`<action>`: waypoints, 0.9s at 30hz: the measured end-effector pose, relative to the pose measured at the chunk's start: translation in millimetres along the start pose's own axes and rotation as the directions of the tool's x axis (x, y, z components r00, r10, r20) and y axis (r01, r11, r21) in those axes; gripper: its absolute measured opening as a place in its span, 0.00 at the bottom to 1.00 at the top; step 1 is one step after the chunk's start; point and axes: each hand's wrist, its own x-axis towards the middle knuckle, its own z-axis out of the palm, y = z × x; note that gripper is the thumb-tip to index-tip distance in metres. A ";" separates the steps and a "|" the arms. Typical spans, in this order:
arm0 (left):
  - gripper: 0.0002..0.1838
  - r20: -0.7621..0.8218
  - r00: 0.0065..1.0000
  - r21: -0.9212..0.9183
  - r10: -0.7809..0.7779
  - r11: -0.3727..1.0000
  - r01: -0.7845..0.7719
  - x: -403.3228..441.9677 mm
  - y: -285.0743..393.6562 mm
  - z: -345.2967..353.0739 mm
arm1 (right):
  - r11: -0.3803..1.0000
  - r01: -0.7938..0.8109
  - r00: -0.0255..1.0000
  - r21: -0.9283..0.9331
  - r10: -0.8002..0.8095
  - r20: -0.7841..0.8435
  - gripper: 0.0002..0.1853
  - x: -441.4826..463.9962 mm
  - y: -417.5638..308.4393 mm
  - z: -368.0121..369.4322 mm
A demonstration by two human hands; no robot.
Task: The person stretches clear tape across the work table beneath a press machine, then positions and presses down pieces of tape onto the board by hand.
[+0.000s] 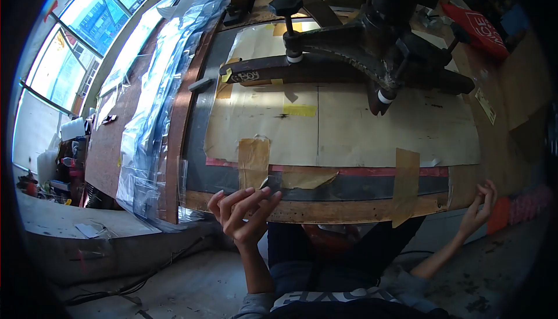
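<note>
My left hand (pixel 245 213) is at the front edge of the board, below a strip of brown tape (pixel 254 159). Its fingers are apart and curled a little, with nothing seen in them. My right hand (pixel 482 202) is beside the board's front right corner, fingers bent and slightly apart, with nothing visible in it. A large pale sheet (pixel 360 127) lies on the dark board surface, held by another brown tape strip (pixel 406 182). Across the sheet's upper part stands a black metal clamp frame (pixel 337 57) with knobs.
Clear plastic sheeting (pixel 154 109) lies along the left side, next to a reddish-brown wooden strip (pixel 177 127). A small grey block (pixel 201 84) rests near the sheet's left edge. At the back right is a red bag (pixel 476 28). Windows (pixel 64 69) are at the far left.
</note>
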 end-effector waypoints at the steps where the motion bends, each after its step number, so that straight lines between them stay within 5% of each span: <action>1: 0.10 -0.023 1.000 0.001 -0.010 1.000 0.010 -1.4 0.6 0.7 | 0.999 -0.008 1.000 -0.039 0.008 -0.012 0.08 1.6 2.4 -1.1; 8: 0.09 -0.057 0.998 -0.011 -0.003 1.000 0.003 -1.6 0.3 1.5 | 0.997 0.002 0.996 -0.083 0.006 0.093 0.08 33.9 -25.0 8.0; 14: 0.09 -0.056 0.997 -0.042 -0.053 0.998 0.051 -2.5 1.5 1.5 | 0.924 -0.077 0.950 -0.373 0.181 0.253 0.27 48.9 -13.7 31.8; 20: 0.10 -0.018 0.997 -0.039 -0.077 0.996 0.077 1.0 4.7 0.6 | 0.902 -0.053 0.962 -0.429 0.162 0.222 0.31 47.5 -15.9 31.3; 23: 0.11 0.034 0.997 -0.006 -0.071 0.997 0.071 3.9 5.8 -3.5 | 0.959 -0.150 0.965 -0.239 0.194 0.176 0.30 45.5 -3.2 36.3; 27: 0.15 0.072 0.997 0.162 0.033 0.986 -0.045 11.4 -4.7 -12.6 | 0.835 -0.485 0.842 0.259 0.366 0.397 0.28 56.6 -6.6 19.8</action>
